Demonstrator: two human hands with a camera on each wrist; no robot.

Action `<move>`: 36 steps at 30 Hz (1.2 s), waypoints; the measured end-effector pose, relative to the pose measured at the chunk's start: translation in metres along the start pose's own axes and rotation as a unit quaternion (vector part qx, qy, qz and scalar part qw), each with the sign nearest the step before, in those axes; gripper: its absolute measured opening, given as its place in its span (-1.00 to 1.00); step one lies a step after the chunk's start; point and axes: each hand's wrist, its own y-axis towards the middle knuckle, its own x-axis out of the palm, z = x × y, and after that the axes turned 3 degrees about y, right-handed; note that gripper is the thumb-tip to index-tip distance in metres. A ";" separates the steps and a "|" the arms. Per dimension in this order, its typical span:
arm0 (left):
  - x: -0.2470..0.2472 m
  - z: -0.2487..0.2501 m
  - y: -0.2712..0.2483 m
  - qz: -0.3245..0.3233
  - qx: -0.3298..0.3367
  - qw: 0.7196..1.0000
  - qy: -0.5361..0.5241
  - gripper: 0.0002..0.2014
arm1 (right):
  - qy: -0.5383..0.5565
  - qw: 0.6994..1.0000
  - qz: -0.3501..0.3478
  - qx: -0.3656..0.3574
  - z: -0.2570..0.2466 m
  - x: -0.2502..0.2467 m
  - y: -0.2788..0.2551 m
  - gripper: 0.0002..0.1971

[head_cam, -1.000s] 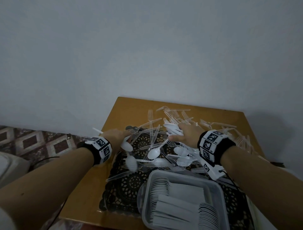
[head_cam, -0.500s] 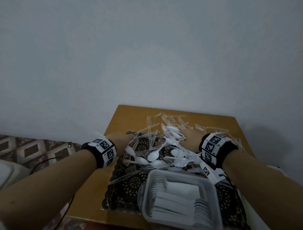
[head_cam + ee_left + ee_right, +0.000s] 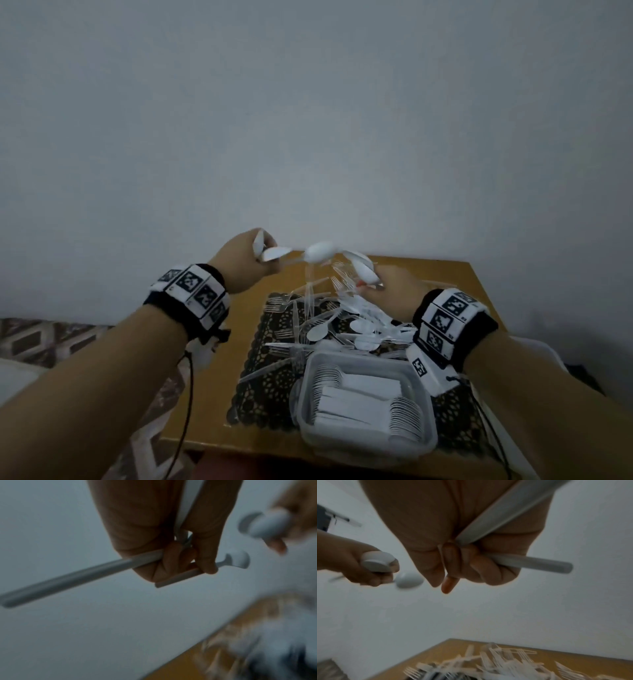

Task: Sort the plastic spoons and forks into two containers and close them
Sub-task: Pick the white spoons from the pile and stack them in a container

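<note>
Both hands are raised above the cutlery pile. My left hand (image 3: 250,263) grips several white plastic spoons (image 3: 317,253), their bowls pointing right; its fingers (image 3: 173,559) curl round the handles (image 3: 72,578). My right hand (image 3: 387,286) grips more white spoons (image 3: 363,270), bowls pointing up-left, with fingers (image 3: 471,563) curled on the handles (image 3: 532,564). Below lies a mixed heap of clear forks and white spoons (image 3: 335,318) on a dark lace mat (image 3: 263,390). A clear plastic container (image 3: 308,390) at the near edge holds stacked white spoons (image 3: 359,401).
The small wooden table (image 3: 212,404) stands against a plain grey wall. Loose clear forks (image 3: 570,672) spread toward the table's far right. A patterned cloth (image 3: 44,339) lies to the left, below table level. Wrist cables (image 3: 188,411) hang under both arms.
Both hands have lifted from the pile on the mat, each carrying a bunch of white spoons, and now hover close together above the table's far side.
</note>
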 end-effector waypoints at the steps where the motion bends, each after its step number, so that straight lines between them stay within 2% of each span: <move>1: -0.003 0.009 -0.007 0.033 0.009 0.994 -0.104 -0.78 | 0.047 0.998 0.023 -0.015 -0.007 -0.002 -0.009 -0.80; 3: -0.006 0.031 -0.024 0.062 0.021 0.957 -0.282 -0.77 | 0.149 0.987 0.049 -0.041 -0.024 -0.003 -0.030 -0.89; 5: -0.004 0.055 -0.039 0.055 0.052 0.913 -0.400 -0.76 | 0.228 0.969 0.060 -0.070 -0.042 0.000 -0.050 -0.88; 8: 0.001 0.086 -0.057 0.025 0.107 0.867 -0.486 -0.75 | 0.349 0.926 0.088 -0.110 -0.066 0.009 -0.077 -0.77; 10: 0.007 0.101 -0.068 0.004 0.122 0.840 -0.528 -0.76 | 0.427 0.883 0.148 -0.127 -0.079 0.010 -0.094 -0.65; 12: 0.014 0.113 -0.079 -0.024 0.134 0.830 -0.540 -0.74 | 0.479 0.841 0.207 -0.140 -0.088 0.003 -0.109 -0.58; 14: 0.022 0.121 -0.091 -0.044 0.151 0.844 -0.513 -0.74 | 0.493 0.825 0.230 -0.153 -0.091 -0.010 -0.122 -0.64; 17: 0.033 0.131 -0.107 -0.070 0.159 0.852 -0.495 -0.71 | 0.460 0.839 0.248 -0.152 -0.092 -0.021 -0.135 -0.85; 18: 0.036 0.134 -0.111 -0.070 0.157 0.854 -0.491 -0.74 | 0.445 0.843 0.267 -0.142 -0.094 -0.022 -0.139 -0.86; 20: 0.037 0.141 -0.118 -0.057 0.143 0.860 -0.486 -0.88 | 0.421 0.844 0.313 -0.110 -0.096 -0.022 -0.147 -0.78; 23: 0.031 0.150 -0.123 -0.020 0.107 0.847 -0.520 -0.85 | 0.378 0.853 0.355 -0.064 -0.093 -0.026 -0.157 -0.67; 25: 0.025 0.156 -0.124 0.011 0.089 0.828 -0.553 -0.79 | 0.380 0.863 0.327 -0.062 -0.091 -0.028 -0.162 -0.68; 28: 0.014 0.161 -0.128 0.063 0.086 0.804 -0.585 -0.67 | 0.382 0.882 0.259 -0.099 -0.093 -0.019 -0.168 -0.76; 32: 0.009 0.165 -0.139 0.130 0.063 0.801 -0.580 -0.60 | 0.398 0.876 0.233 -0.140 -0.097 -0.003 -0.174 -0.87; 36: 0.016 0.167 -0.157 0.128 0.040 0.796 -0.591 -0.48 | 0.405 0.878 0.186 -0.174 -0.097 0.007 -0.181 -0.86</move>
